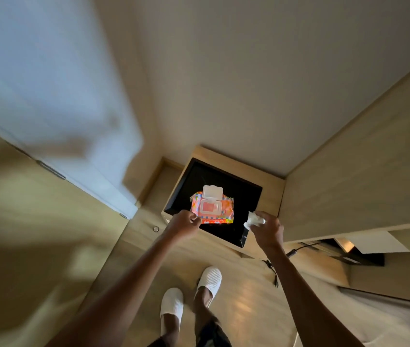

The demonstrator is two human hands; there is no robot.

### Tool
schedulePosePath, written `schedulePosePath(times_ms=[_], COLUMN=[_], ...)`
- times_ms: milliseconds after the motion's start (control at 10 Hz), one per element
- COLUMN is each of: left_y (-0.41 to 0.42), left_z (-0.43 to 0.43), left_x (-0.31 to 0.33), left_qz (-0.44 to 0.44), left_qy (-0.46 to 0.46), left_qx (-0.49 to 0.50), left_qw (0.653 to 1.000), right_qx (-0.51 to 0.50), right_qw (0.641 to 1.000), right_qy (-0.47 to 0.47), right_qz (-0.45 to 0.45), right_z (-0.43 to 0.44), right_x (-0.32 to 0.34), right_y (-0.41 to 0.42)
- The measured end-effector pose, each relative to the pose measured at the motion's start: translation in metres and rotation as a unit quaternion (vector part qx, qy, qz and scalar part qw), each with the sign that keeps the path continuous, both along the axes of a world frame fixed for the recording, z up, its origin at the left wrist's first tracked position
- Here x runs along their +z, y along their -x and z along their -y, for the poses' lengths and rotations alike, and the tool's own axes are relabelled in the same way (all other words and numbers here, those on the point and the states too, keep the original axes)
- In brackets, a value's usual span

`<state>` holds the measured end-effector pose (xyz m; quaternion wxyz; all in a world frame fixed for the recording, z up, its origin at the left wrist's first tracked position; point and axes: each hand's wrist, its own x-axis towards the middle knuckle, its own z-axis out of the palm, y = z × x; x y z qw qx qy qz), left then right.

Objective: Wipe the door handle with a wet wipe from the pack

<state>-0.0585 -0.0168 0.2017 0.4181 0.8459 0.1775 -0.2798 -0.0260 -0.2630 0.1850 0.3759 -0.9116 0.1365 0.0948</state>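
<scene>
Bare forearms with no sleeves, white ribbed slippers (189, 294) on both feet, dark shorts (211, 334)

black-topped table (244, 196), white slippers (209, 279), floor cable (273, 272)

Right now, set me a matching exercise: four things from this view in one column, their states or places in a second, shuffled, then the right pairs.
Things:
1. wipe pack
2. wet wipe
3. left hand
4. slippers

States or places:
A. on the person's feet, on the wooden floor
B. bunched in the right hand
C. lying on the black table top, lid flipped open
D. at the pack's near left corner, fingers curled

Pairs: 1-C, 2-B, 3-D, 4-A
</scene>
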Motion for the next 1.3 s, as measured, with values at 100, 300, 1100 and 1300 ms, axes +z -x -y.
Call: schedulePosePath(times_ms=[100, 300, 1100, 1300], left_y=[-0.016, -0.059, -0.116, -0.107], left_z=[0.008, 0.028, 0.074, 0.07], left_x=[-0.013, -0.058, -0.163, -0.126], left_qz=[-0.005, -0.035, -0.069, -0.031], left_qy=[-0.002, -0.01, -0.041, -0.076], left_qx=[-0.006, 0.015, 0.004, -0.007], left_qw=[1.0, 0.999, 0.997, 0.997], right_qx=[-0.002, 0.014, 0.028, 0.061], right_qw=[1.0, 0.999, 0.974, 0.992], right_qy=[0.007, 0.013, -0.13, -0.029], right_qz=[-0.007, -0.033, -0.183, -0.103], right_z=[0.005, 0.022, 0.028, 0.022], right_x=[-0.022, -0.087, -0.227, -0.181], right_y=[-0.018, -0.066, -0.121, -0.111])
